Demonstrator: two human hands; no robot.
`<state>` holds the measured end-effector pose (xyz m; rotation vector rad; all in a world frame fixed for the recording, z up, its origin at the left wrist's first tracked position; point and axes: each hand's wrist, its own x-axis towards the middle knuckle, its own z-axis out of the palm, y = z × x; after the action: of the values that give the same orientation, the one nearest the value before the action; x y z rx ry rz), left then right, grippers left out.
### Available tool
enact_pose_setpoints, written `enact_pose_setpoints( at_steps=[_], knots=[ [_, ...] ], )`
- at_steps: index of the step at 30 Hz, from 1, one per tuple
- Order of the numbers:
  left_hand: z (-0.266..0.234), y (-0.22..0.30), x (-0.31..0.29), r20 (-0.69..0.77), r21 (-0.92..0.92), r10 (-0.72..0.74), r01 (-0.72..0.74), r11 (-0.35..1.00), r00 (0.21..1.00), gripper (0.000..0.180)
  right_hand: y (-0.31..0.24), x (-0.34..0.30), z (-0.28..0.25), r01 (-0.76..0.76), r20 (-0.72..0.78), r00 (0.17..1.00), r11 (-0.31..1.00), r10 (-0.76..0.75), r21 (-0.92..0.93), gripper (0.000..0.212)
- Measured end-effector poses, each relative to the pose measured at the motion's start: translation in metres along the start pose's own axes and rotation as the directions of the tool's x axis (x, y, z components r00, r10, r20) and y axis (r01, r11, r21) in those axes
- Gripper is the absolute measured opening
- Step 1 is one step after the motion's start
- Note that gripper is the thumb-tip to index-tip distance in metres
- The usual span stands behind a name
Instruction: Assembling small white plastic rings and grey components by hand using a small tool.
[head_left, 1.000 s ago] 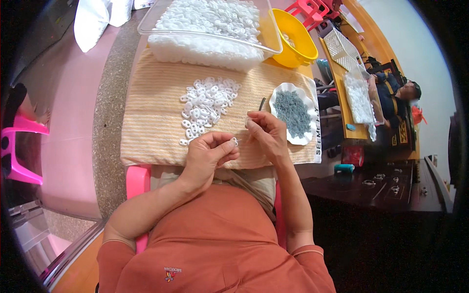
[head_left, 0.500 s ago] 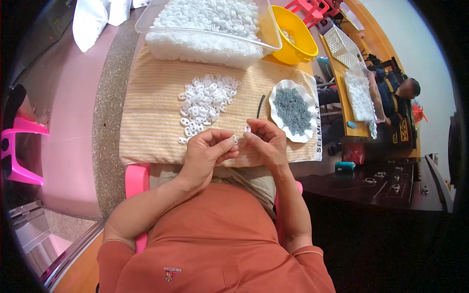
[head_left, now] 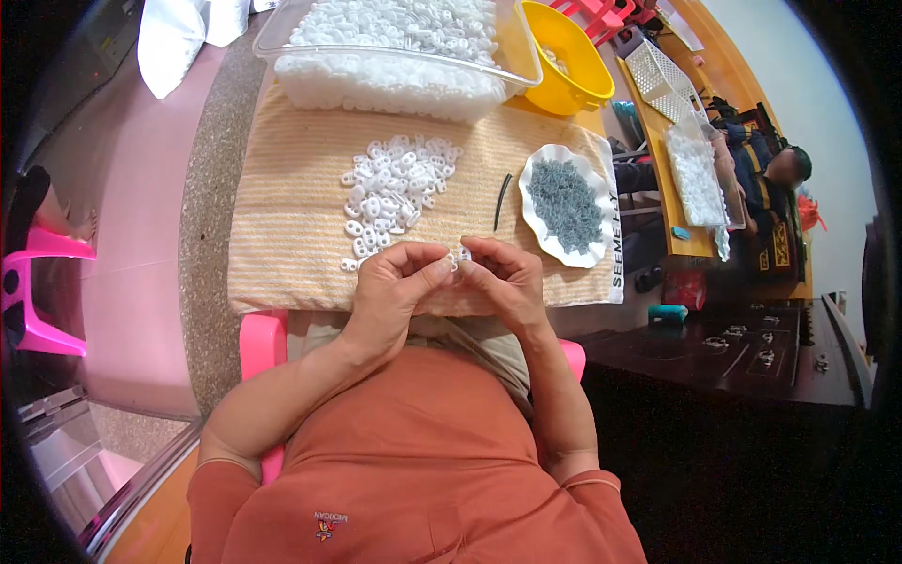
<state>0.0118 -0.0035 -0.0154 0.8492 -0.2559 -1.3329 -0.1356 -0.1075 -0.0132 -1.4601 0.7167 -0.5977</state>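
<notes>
My left hand (head_left: 396,289) pinches a small white plastic piece (head_left: 453,264) between thumb and forefinger. Close against it, my right hand (head_left: 508,284) is closed on another white two-holed plastic piece (head_left: 464,254); the two pieces almost meet, and the fingertips partly cover both. Beyond my left hand lies a loose pile of white two-holed pieces (head_left: 396,188) on the striped towel (head_left: 301,202). To the right, a white wavy-rimmed plate (head_left: 533,230) holds many small grey translucent pieces (head_left: 567,207). A thin black rod (head_left: 503,201) rests beside the plate.
At the back, a clear plastic tub (head_left: 395,61) is heaped with white pieces, beside a yellow basin (head_left: 575,80). On the right, a person (head_left: 752,169) sits at another table near a clear tray of white pieces (head_left: 695,179). A pink stool (head_left: 47,291) stands left.
My right hand has moved left, bringing its white piece up close to the one in my left hand. The left hand stays almost where it was.
</notes>
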Motion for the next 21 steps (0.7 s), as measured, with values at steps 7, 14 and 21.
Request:
enact_pose_setpoints(
  at_steps=[7, 14, 21],
  knots=[
    [0.0012, 0.0013, -0.0006, -0.009, -0.004, -0.005, 0.005, 1.000, 1.000, 0.015, 0.0046, -0.0007, -0.0014, 0.007, 0.005, 1.000, 1.000, -0.007, -0.025, 0.028],
    [0.0024, 0.0031, -0.0014, -0.004, -0.010, -0.027, 0.027, 1.000, 1.000, 0.015, 0.0012, -0.0014, -0.0015, 0.009, 0.026, 1.000, 0.998, -0.008, -0.059, 0.028],
    [0.0008, 0.0027, 0.0007, 0.000, -0.008, -0.033, 0.033, 0.999, 0.999, 0.014, 0.0011, -0.0012, -0.0030, 0.001, 0.053, 0.999, 0.997, 0.003, -0.077, 0.028]
  ],
)
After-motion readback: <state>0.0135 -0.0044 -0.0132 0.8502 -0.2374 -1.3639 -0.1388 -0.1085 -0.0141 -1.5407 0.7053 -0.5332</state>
